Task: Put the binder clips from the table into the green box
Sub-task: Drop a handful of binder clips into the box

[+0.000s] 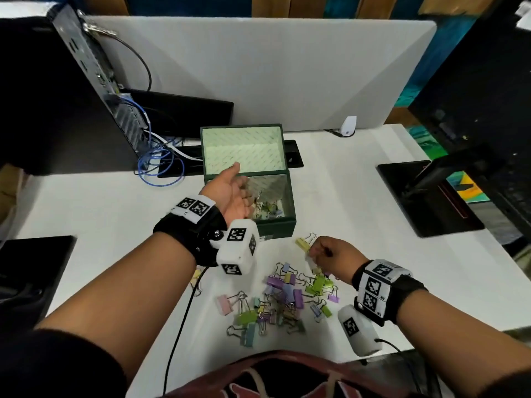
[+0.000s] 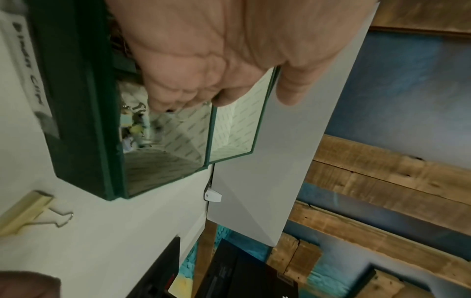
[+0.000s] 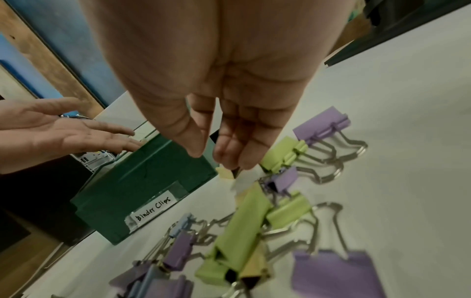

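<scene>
White desk (image 1: 359,196). Green box (image 1: 283,225) open, some clips inside. Left hand (image 1: 230,193) palm-up over it, fingers loosely spread. Right hand (image 1: 333,254) low over binder clips (image 1: 281,297) heap, fingers pinching pale clip (image 3: 242,182).

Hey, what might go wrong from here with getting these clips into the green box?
The right hand pinches a pale clip by its fingertips only; it may slip. The clips in the pile have interlocked wire handles, so lifting one might drag others. The left hand hangs open over the green box, partly blocking the opening.
</scene>
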A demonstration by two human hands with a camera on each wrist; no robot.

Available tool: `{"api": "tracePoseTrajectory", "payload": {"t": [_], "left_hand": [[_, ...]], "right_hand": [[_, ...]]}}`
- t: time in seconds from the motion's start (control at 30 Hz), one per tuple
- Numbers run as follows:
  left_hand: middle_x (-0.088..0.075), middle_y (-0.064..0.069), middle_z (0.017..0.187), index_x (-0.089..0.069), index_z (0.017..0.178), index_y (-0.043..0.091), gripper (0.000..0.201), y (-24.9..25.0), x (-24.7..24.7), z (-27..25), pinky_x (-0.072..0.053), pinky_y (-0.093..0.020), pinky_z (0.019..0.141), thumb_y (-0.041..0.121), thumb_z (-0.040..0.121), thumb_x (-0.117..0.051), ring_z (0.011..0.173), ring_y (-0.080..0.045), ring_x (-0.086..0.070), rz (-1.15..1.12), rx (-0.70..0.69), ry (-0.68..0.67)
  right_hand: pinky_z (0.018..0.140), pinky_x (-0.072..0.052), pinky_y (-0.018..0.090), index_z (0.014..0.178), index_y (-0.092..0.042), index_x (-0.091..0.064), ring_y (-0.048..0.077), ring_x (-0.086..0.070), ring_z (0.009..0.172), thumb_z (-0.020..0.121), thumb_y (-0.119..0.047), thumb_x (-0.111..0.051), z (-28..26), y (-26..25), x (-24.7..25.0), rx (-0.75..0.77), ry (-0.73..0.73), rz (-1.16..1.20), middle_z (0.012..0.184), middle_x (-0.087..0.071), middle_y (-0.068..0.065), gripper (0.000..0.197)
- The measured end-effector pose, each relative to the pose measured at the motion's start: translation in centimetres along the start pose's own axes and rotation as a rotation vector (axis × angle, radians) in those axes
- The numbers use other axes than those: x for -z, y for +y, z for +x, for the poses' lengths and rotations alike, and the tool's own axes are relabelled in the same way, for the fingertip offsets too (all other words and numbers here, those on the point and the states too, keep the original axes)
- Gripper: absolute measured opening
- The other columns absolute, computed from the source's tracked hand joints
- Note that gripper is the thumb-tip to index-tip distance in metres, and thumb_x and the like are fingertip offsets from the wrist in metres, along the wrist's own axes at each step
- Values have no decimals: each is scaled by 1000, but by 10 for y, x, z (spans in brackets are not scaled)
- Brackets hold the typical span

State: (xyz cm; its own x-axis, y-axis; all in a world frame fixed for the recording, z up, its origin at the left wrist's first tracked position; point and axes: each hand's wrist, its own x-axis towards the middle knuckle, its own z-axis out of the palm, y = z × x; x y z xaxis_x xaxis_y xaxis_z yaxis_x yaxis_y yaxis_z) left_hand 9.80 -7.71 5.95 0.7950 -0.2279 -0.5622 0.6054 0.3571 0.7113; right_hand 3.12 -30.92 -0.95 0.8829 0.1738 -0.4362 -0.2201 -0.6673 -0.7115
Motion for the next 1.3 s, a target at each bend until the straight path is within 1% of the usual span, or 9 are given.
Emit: {"api": "tracePoseTrajectory", "payload": {"t": [0.13,0.23,0.3,0.43,0.5,0.7,1.0,1.13,1.3], "left_hand": [[-53,-10,129,-50,125,18,42,-6,26,-17,-45,-35,89,42,95,-33,114,-28,-54,108,-35,-40],[-59,-2,89,-58,95,24,15,-5,50,-31,-48,-28,69,26,95,-43,77,-17,-59,259,-91,160],[-55,-3,80,-56,87,24,15,-6,71,-38,-44,-24,59,13,92,-46,67,-15,-53,401,-117,325],[-55,-2,83,-56,105,18,24,-23,119,-47,-40,-25,62,7,85,-53,68,-15,-49,839,-86,487],[-53,-1,95,-57,111,21,35,-37,139,-55,-40,-24,71,12,78,-61,77,-18,-51,1143,-39,540],[-46,8,95,-54,103,41,50,-78,171,-76,-47,-23,86,33,56,-69,97,-15,-57,1518,195,284],[-37,6,91,-44,89,27,37,-87,163,-78,-46,-21,72,19,64,-71,86,-21,-59,1606,130,250],[-38,10,81,-40,81,25,40,-85,163,-76,-37,-15,57,17,62,-75,73,-15,-50,1557,73,241],[-48,10,74,-34,68,28,40,-85,163,-74,-36,-16,57,9,66,-70,70,-16,-49,1501,-18,242]], "right_hand": [[64,-54,36,76,-17,-59,20,-59,63,84,2,-47,2,1,6,-9,8,2,74,-63,3,24],[60,-53,30,91,-14,-61,26,-62,73,85,-3,-51,8,1,9,35,50,-174,87,-51,0,15],[63,-51,29,102,-18,-61,30,-62,91,83,-7,-56,16,0,6,58,51,-287,101,-46,0,22],[98,-45,37,127,-29,-51,26,-43,124,79,-15,-61,34,0,-4,39,-24,-514,139,-39,3,51],[105,-39,35,133,-33,-44,26,-39,129,80,-18,-59,38,0,-8,36,-64,-602,145,-35,1,57],[93,-44,31,125,-27,-52,29,-49,113,81,-12,-58,43,-4,-11,95,-54,-653,125,-48,7,47],[88,-45,28,118,-23,-54,22,-58,102,80,-30,-68,40,-22,-10,90,-134,-657,116,-57,3,41],[79,-48,31,100,-21,-57,21,-60,89,74,-35,-73,36,-37,-10,112,-79,-494,93,-61,0,33],[64,-48,31,87,-23,-48,17,-57,69,72,-30,-77,36,-70,-6,110,-149,-303,80,-55,0,34]]}}
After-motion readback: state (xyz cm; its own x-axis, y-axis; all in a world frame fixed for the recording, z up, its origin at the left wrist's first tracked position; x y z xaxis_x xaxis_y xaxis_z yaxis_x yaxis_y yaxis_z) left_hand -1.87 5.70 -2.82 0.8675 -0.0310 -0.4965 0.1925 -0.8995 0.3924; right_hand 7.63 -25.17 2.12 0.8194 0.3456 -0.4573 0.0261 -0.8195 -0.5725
